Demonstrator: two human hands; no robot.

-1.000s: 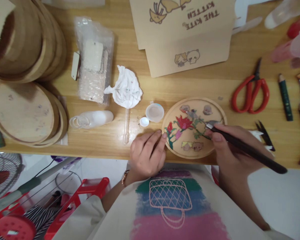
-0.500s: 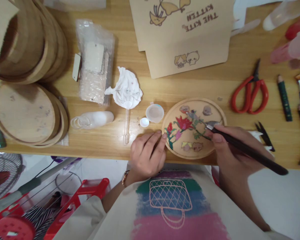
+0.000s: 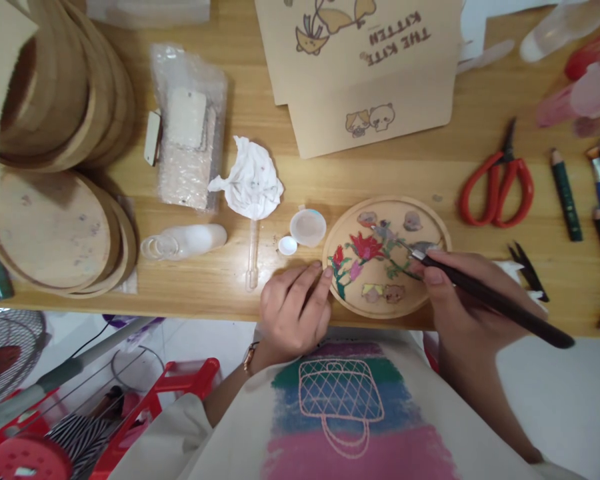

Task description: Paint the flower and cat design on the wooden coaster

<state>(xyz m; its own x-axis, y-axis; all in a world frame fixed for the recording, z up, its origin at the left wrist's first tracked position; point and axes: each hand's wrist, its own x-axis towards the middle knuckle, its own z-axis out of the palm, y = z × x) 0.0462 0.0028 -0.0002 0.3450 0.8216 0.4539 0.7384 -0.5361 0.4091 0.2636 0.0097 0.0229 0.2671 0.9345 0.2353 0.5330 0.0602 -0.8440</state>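
A round wooden plate (image 3: 353, 308) with a raised rim lies at the table's front edge. On it are painted red and pink flowers, green leaves and small animal figures. My right hand (image 3: 465, 300) pinches a slim tool (image 3: 500, 303) with a black handle and metal collar; its exact kind is unclear. The tool's thin tip points at the leaves near the plate's middle. My left hand (image 3: 297, 307) rests on the table edge, fingers loosely bent and slightly apart, one fingertip touching the plate's left rim. Its thumb is hard to make out.
Near the plate are a small plastic cup (image 3: 308, 227), a white cap (image 3: 287, 245), a dropper (image 3: 252, 260), crumpled tissue (image 3: 253, 180) and a bottle (image 3: 190, 241). Red-handled cutters (image 3: 497, 187) and pencils (image 3: 566, 193) lie right. Wooden plates (image 3: 55, 227) are stacked left; kraft paper bags (image 3: 370, 87) lie behind.
The view has shifted very slightly, so the tabletop things sit a little further left. Both hands keep their poses, and the tool's tip stays over the leaves.
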